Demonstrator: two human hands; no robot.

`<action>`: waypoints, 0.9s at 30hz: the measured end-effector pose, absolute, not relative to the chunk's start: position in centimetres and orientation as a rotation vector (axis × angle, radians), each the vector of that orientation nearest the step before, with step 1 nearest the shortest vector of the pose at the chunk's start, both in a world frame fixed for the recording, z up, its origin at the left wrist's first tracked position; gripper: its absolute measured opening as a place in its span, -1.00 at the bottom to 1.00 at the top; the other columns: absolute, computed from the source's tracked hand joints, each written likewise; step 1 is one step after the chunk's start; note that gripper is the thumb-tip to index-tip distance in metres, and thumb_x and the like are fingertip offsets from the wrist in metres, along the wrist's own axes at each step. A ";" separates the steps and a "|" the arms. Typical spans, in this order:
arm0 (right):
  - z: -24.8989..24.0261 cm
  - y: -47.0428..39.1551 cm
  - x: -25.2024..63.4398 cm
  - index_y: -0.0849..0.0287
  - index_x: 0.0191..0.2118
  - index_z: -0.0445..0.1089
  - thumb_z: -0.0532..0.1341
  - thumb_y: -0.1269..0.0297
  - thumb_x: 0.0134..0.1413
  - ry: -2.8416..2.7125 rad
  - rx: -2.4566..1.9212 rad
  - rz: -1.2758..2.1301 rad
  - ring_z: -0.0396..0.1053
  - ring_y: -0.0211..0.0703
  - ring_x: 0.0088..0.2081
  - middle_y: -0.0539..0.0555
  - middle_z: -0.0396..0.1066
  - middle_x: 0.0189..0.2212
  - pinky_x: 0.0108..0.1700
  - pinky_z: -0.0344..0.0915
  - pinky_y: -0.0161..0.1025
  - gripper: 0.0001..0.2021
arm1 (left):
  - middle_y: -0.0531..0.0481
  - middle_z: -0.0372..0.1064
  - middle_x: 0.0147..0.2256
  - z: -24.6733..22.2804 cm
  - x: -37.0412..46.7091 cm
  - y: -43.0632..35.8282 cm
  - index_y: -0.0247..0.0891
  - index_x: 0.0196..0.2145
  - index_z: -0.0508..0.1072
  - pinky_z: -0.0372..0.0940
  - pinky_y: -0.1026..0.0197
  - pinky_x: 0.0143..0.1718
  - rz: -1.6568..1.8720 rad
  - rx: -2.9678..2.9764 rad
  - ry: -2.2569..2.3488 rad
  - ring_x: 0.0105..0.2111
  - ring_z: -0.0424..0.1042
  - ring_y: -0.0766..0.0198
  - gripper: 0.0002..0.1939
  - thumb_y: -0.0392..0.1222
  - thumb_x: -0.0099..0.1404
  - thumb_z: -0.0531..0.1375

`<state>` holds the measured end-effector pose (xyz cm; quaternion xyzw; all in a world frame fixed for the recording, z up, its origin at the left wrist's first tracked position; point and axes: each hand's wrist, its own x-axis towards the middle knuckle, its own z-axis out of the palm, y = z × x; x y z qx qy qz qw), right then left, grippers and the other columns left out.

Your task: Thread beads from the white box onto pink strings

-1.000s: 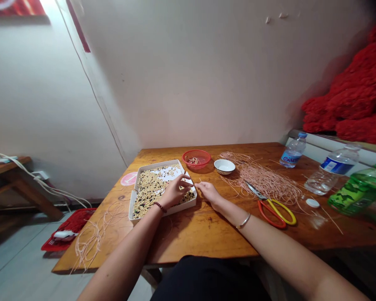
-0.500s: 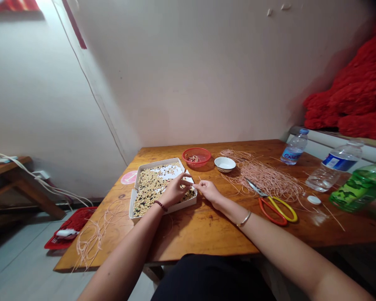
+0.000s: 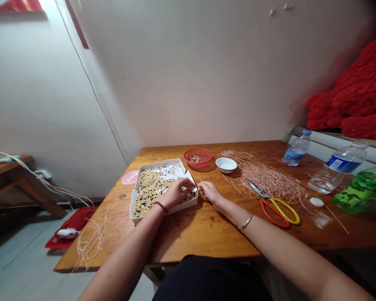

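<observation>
A shallow white box (image 3: 184,205) holds many tan and black beads (image 3: 153,186). Over the box's right side, my left hand (image 3: 178,191) has its thumb and fingers drawn together in a pinch; whatever is between the tips is too small to make out. My right hand (image 3: 209,192) is closed just beyond the box's right edge, its fingertips almost meeting those of the left. A short thin end of pink cord (image 3: 200,179) sticks up from the right fingers. The rest of that cord is hidden or too fine to follow.
Behind the hands stand a red basket (image 3: 197,157) and a white bowl (image 3: 226,164). To the right lie a heap of pink cords (image 3: 269,179), scissors (image 3: 274,205), a white cap (image 3: 316,202) and several bottles (image 3: 335,167). Loose cords (image 3: 90,242) hang over the left edge.
My left fingers have curled in from a more stretched position, dipping slightly at the box's right side. My right hand stays nearly in place. The view has shifted slightly.
</observation>
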<state>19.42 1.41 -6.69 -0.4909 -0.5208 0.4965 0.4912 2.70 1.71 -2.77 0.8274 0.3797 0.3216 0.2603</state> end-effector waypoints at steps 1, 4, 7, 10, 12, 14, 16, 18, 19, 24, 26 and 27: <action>-6.7 1.4 19.5 0.15 -0.59 0.20 0.10 0.06 -0.08 -1.254 -1.185 1.233 -0.13 -0.40 -0.72 -0.18 -0.09 -0.79 -0.63 -0.16 -0.36 -0.72 | -0.09 0.50 -0.30 -2.7 2.7 1.7 -0.28 -0.31 0.50 0.32 0.26 -0.26 0.869 2.273 1.039 -0.31 0.47 0.25 -0.75 -0.04 0.23 0.16; -6.6 1.5 19.6 0.16 -0.58 0.21 0.08 -0.05 -0.05 -1.244 -1.170 1.291 -0.19 -0.42 -0.75 -0.20 -0.14 -0.80 -0.65 -0.19 -0.36 -0.64 | -0.05 0.51 -0.33 -2.6 2.6 1.7 -0.26 -0.34 0.52 0.28 0.27 -0.28 0.871 2.342 1.103 -0.34 0.45 0.27 -0.76 -0.04 0.24 0.17; -6.7 1.6 19.7 0.16 -0.57 0.22 0.09 -0.11 -0.05 -1.239 -1.172 1.300 -0.20 -0.43 -0.75 -0.20 -0.15 -0.80 -0.66 -0.21 -0.37 -0.60 | -0.01 0.51 -0.35 -2.6 2.5 1.7 -0.24 -0.34 0.53 0.26 0.28 -0.29 0.868 2.390 1.164 -0.36 0.44 0.28 -0.79 -0.07 0.23 0.18; -7.0 1.7 19.6 0.17 -0.56 0.23 0.09 -0.16 -0.05 -1.252 -1.178 1.323 -0.17 -0.42 -0.74 -0.18 -0.10 -0.79 -0.66 -0.21 -0.37 -0.56 | 0.00 0.51 -0.34 -2.6 2.5 1.6 -0.23 -0.33 0.54 0.24 0.29 -0.30 0.838 2.426 1.153 -0.37 0.43 0.30 -0.80 -0.09 0.24 0.17; -7.2 1.8 19.5 0.17 -0.56 0.20 0.08 -0.18 -0.06 -1.293 -1.166 1.323 -0.11 -0.40 -0.72 -0.15 -0.02 -0.77 -0.65 -0.18 -0.37 -0.55 | 0.01 0.51 -0.35 -2.5 2.6 1.5 -0.22 -0.35 0.55 0.23 0.30 -0.30 0.814 2.453 1.141 -0.37 0.42 0.31 -0.81 -0.09 0.23 0.18; -7.5 1.9 19.4 0.16 -0.58 0.18 0.07 -0.18 -0.06 -1.350 -1.155 1.275 -0.05 -0.38 -0.69 -0.12 0.03 -0.74 -0.62 -0.14 -0.37 -0.54 | 0.02 0.50 -0.37 -2.3 2.7 1.3 -0.21 -0.36 0.55 0.22 0.30 -0.30 0.792 2.469 1.137 -0.38 0.41 0.30 -0.82 -0.08 0.20 0.21; -7.7 2.0 19.3 0.16 -0.59 0.19 0.06 -0.19 -0.04 -1.399 -1.159 1.206 0.00 -0.35 -0.66 -0.10 0.05 -0.74 -0.60 -0.09 -0.36 -0.53 | 0.02 0.50 -0.38 -2.1 2.7 1.2 -0.20 -0.36 0.55 0.21 0.31 -0.31 0.771 2.460 1.131 -0.38 0.41 0.31 -0.83 -0.08 0.18 0.23; -7.8 2.0 19.3 0.17 -0.58 0.23 0.04 -0.19 -0.02 -1.421 -1.173 1.163 0.05 -0.32 -0.64 -0.09 0.07 -0.74 -0.57 -0.04 -0.35 -0.53 | 0.03 0.49 -0.39 -2.0 2.7 1.1 -0.21 -0.36 0.54 0.21 0.32 -0.33 0.752 2.447 1.134 -0.39 0.41 0.32 -0.84 -0.09 0.16 0.24; -7.8 2.0 19.3 0.17 -0.57 0.25 0.03 -0.19 -0.02 -1.426 -1.179 1.149 0.08 -0.30 -0.63 -0.07 0.09 -0.74 -0.55 -0.02 -0.34 -0.53 | 0.03 0.49 -0.40 -2.0 2.7 1.0 -0.22 -0.37 0.53 0.20 0.33 -0.36 0.743 2.446 1.149 -0.40 0.41 0.32 -0.83 -0.08 0.14 0.25; -7.6 2.0 19.3 0.17 -0.55 0.29 0.04 -0.16 -0.01 -1.430 -1.164 1.131 0.17 -0.24 -0.56 -0.03 0.18 -0.70 -0.49 0.05 -0.32 -0.54 | 0.04 0.46 -0.42 -2.2 2.7 1.1 -0.23 -0.36 0.50 0.17 0.33 -0.40 0.671 2.476 1.176 -0.44 0.39 0.32 -0.79 -0.03 0.19 0.21; -7.6 2.1 19.3 0.18 -0.54 0.29 0.05 -0.15 -0.01 -1.435 -1.160 1.132 0.19 -0.24 -0.54 -0.02 0.21 -0.67 -0.48 0.06 -0.32 -0.55 | 0.04 0.47 -0.41 -2.2 2.6 1.1 -0.21 -0.33 0.50 0.18 0.33 -0.37 0.670 2.492 1.128 -0.43 0.39 0.33 -0.81 -0.06 0.23 0.17; -7.6 2.1 19.2 0.18 -0.54 0.29 0.05 -0.14 -0.02 -1.438 -1.158 1.134 0.19 -0.24 -0.53 -0.01 0.24 -0.65 -0.48 0.06 -0.32 -0.55 | 0.04 0.47 -0.40 -2.3 2.6 1.1 -0.20 -0.32 0.50 0.19 0.32 -0.35 0.678 2.500 1.109 -0.41 0.39 0.33 -0.82 -0.08 0.24 0.16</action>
